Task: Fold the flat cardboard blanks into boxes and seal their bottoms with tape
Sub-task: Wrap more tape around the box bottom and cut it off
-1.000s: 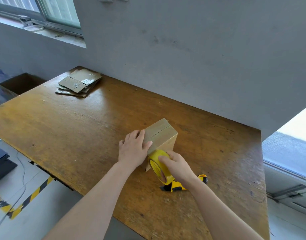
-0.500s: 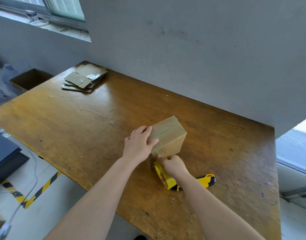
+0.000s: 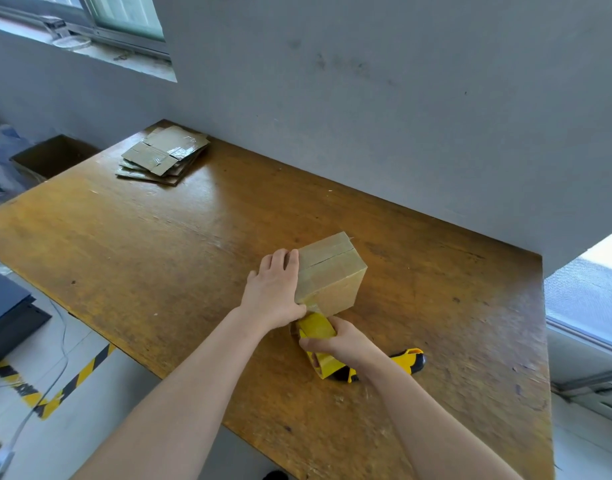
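A small cardboard box (image 3: 328, 271) stands on the wooden table (image 3: 159, 254), a little right of the middle, with its closed flaps facing up and the seam between them running across the top. The left hand (image 3: 273, 292) lies at the box's 9 o'clock, fingers straight and flat against its left wall, thumb down at the near lower corner. The right hand (image 3: 342, 341) sits at the box's 6 o'clock, just beside it, fingers curled round a yellow tape roll (image 3: 316, 329) – a short stretch of tape runs from the roll up to the box's near corner. At the right hand's 4 o'clock a yellow and black knife (image 3: 410, 358) lies on the table, partly hidden by the wrist. Far off at the box's 10 o'clock – at the table's back left corner – rests a stack of flat blanks (image 3: 162, 157). Past that corner, off the table, stands an open carton (image 3: 51, 157).
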The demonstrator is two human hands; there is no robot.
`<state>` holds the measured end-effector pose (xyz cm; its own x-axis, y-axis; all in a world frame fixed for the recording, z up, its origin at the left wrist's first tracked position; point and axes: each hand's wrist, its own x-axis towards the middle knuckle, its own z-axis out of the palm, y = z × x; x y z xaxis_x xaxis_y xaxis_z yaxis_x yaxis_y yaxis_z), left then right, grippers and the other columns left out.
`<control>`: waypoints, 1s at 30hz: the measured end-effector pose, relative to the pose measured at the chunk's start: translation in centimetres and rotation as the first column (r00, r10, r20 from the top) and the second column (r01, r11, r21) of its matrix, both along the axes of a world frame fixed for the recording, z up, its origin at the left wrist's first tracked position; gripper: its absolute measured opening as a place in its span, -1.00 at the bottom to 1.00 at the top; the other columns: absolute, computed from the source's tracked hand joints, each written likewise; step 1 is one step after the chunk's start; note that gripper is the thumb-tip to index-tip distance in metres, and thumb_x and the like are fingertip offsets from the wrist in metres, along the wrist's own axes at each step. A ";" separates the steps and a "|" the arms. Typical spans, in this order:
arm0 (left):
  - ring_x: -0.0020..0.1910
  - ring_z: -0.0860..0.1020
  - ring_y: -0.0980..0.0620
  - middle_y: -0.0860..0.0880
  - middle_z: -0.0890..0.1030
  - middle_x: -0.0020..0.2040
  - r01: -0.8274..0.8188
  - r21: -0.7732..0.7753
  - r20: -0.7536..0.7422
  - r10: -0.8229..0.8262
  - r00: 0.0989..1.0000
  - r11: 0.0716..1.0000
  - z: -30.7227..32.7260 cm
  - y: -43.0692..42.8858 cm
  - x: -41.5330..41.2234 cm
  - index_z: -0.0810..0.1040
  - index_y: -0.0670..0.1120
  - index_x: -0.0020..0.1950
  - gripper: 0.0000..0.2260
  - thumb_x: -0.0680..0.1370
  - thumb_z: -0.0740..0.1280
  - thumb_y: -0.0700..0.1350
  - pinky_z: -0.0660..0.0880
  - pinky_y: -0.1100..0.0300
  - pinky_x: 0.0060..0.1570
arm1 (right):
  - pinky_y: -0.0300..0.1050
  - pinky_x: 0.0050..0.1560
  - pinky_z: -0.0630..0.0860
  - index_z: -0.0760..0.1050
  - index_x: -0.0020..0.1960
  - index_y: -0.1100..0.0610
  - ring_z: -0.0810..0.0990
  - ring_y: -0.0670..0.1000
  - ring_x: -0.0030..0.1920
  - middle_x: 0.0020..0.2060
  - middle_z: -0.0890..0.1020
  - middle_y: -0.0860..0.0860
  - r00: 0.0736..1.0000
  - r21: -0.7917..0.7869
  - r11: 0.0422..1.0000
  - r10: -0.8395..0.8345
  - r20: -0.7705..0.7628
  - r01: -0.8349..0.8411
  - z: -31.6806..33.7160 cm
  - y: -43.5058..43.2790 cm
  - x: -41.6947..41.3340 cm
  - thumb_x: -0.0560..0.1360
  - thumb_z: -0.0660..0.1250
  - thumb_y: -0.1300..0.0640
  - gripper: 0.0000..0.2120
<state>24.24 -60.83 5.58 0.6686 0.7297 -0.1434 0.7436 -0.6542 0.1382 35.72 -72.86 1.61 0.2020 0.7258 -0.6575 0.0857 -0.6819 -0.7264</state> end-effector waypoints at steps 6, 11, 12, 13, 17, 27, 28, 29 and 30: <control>0.53 0.08 -0.16 -0.11 0.02 0.57 0.051 0.078 0.006 -0.052 0.999 0.996 -0.8 0.1 -0.1 -0.10 -0.09 0.59 -0.09 0.47 0.41 0.14 0.28 -0.07 0.39 | -0.16 -0.04 0.53 0.44 0.31 0.03 0.60 -0.01 0.04 0.08 0.63 -0.03 0.999 0.070 0.997 0.032 0.012 -0.032 0.6 -0.4 -0.7 0.36 0.58 0.01 -0.42; 0.59 -0.09 -0.12 -0.09 -0.20 0.61 0.026 0.073 0.139 -0.036 0.990 0.997 -1.4 -0.9 -1.4 -0.10 -0.03 0.61 -0.17 0.54 0.37 0.11 0.05 -0.03 0.52 | 0.06 0.04 0.61 0.49 0.19 0.09 0.67 0.10 -0.03 0.00 0.66 0.11 0.999 0.074 0.996 -0.043 0.001 0.043 0.5 -0.3 -1.2 0.37 0.57 0.08 -0.55; 0.59 -0.09 -0.11 -0.10 -0.18 0.61 -0.022 0.042 0.204 0.013 0.979 0.999 -1.7 -1.4 -1.7 -0.08 -0.02 0.61 -0.15 0.52 0.39 0.12 0.04 -0.04 0.52 | 0.08 0.05 0.60 0.50 0.17 0.09 0.67 0.11 -0.02 0.00 0.66 0.12 0.999 0.081 0.996 -0.042 0.010 0.041 0.4 -0.3 -1.2 0.37 0.57 0.07 -0.57; 0.58 -0.06 -0.10 -0.11 -0.13 0.61 -0.090 -0.023 0.287 0.093 0.953 0.996 -2.0 -2.0 -2.1 -0.05 -0.01 0.60 -0.13 0.49 0.43 0.12 0.08 -0.05 0.51 | 0.10 0.07 0.60 0.51 0.16 0.09 0.66 0.12 -0.01 0.01 0.66 0.13 0.999 0.089 0.995 -0.039 0.013 0.038 0.2 -0.3 -1.1 0.36 0.56 0.07 -0.57; 0.28 0.36 -0.09 -0.08 0.36 0.27 -0.357 -0.357 0.548 0.503 0.668 0.863 -3.6 -5.3 -2.7 0.34 -0.08 0.30 -0.52 0.44 0.42 -0.12 0.41 0.04 0.23 | 0.13 0.08 0.60 0.54 0.14 0.09 0.66 0.14 0.02 0.00 0.68 0.13 0.999 0.114 0.993 -0.044 0.006 0.043 0.1 -0.5 -1.2 0.37 0.55 0.10 -0.61; 0.03 0.60 -0.10 -0.10 0.58 0.12 -0.166 -0.958 0.160 0.918 0.364 0.233 -5.1 -6.3 -0.9 0.44 -0.05 0.25 -0.71 0.56 0.39 -0.16 0.57 -0.04 -0.03 | 0.00 0.14 0.55 0.53 0.26 0.04 0.55 0.08 0.20 0.20 0.60 0.09 0.936 0.082 0.993 0.056 0.347 -0.090 -0.7 -1.8 1.4 0.31 0.34 0.15 -0.50; 0.06 0.60 -0.11 -0.11 0.58 0.14 -0.169 -0.959 0.152 0.918 0.366 0.226 -5.3 -6.2 -1.0 0.46 -0.03 0.23 -0.72 0.55 0.40 -0.16 0.58 -0.04 -0.01 | 0.03 0.24 0.49 0.47 0.35 0.04 0.45 0.11 0.34 0.30 0.51 0.10 0.856 -0.019 0.988 0.141 0.497 -0.152 -1.1 -2.4 2.1 0.34 0.33 0.14 -0.44; 0.08 0.60 -0.12 -0.12 0.58 0.15 -0.167 -0.961 0.148 0.922 0.358 0.219 -5.3 -6.1 -1.0 0.48 0.00 0.20 -0.74 0.54 0.41 -0.16 0.57 -0.03 0.01 | 0.04 0.29 0.45 0.40 0.42 0.05 0.36 0.15 0.41 0.36 0.44 0.12 0.756 -0.154 0.967 0.255 0.603 -0.204 -1.4 -3.1 2.5 0.38 0.33 0.14 -0.41; 0.08 0.59 -0.12 -0.12 0.59 0.15 -0.161 -0.963 0.150 0.926 0.345 0.216 -5.3 -6.0 -1.1 0.49 0.01 0.15 -0.77 0.54 0.41 -0.16 0.57 -0.03 0.02 | 0.04 0.29 0.44 0.36 0.45 0.06 0.35 0.16 0.41 0.36 0.41 0.13 0.662 -0.278 0.931 0.364 0.655 -0.237 -1.8 -3.8 2.7 0.42 0.32 0.16 -0.41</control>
<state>23.16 -66.85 0.25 0.2457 0.7331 -0.6341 0.2342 0.5899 0.7728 38.45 -76.69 -0.22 0.4290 0.7304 -0.5314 0.7351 -0.6242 -0.2646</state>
